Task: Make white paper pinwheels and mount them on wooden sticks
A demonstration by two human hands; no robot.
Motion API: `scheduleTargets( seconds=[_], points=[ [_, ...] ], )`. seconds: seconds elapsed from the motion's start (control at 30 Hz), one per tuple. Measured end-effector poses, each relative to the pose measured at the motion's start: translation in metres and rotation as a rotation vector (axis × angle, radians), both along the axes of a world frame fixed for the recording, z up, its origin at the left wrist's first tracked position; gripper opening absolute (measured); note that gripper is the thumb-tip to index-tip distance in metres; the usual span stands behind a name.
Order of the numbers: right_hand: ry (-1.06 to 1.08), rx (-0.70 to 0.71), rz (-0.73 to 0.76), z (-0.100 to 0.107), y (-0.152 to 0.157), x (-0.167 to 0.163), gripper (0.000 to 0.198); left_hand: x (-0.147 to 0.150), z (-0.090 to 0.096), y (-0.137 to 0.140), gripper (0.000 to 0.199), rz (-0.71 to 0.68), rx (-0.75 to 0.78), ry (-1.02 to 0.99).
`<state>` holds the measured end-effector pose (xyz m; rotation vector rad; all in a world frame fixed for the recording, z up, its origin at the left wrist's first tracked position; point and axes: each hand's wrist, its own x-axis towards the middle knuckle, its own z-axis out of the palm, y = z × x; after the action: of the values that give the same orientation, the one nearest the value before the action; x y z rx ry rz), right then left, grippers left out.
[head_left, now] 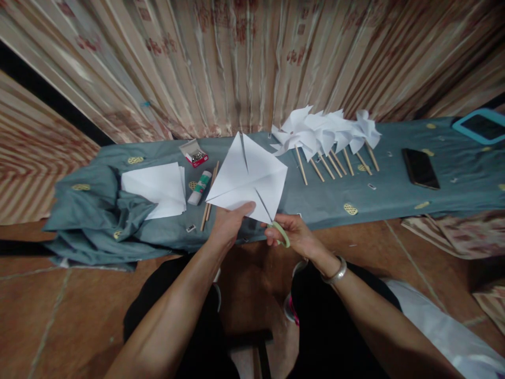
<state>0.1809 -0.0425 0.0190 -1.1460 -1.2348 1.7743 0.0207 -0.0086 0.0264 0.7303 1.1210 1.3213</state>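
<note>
My left hand [232, 218] grips a white square sheet of paper [252, 173] near its lower edge, thumb on top. Two slits run inward in the sheet, one from the top corner and one from the corner beside my right hand. In my right hand [290, 231] is a pair of scissors with a pale green handle [282, 235], held at the lower right corner of the paper. The blades are mostly hidden by the paper and fingers. Beside the sheet's left corner lie wooden sticks [206, 213] and a glue stick [200, 188].
White paper pinwheels [307, 131] on sticks lie in a row along the back. At left are a stack of paper [158, 184] and a red box of small metal pieces [194, 153]. A dark phone [421, 168] and a blue-framed object [483, 126] lie right on the cloth-covered table [379, 202].
</note>
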Motion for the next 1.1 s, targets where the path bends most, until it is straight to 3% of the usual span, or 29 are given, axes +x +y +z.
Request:
scheduleTargets(
  seconds=[0.43, 0.7, 1.1],
  points=[
    [0.007, -0.030, -0.034, 0.003, 0.001, -0.002, 0.043, 0.001, 0.003, -0.001, 0.049, 0.010, -0.008, 0.002],
    [0.006, -0.014, 0.060, 0.004, -0.002, 0.001, 0.046, -0.003, 0.012, 0.003, 0.051, 0.010, -0.005, -0.043],
    [-0.066, -0.074, 0.211, 0.019, -0.008, 0.043, 0.046, -0.021, 0.019, 0.013, 0.062, 0.116, 0.010, -0.084]
  ],
)
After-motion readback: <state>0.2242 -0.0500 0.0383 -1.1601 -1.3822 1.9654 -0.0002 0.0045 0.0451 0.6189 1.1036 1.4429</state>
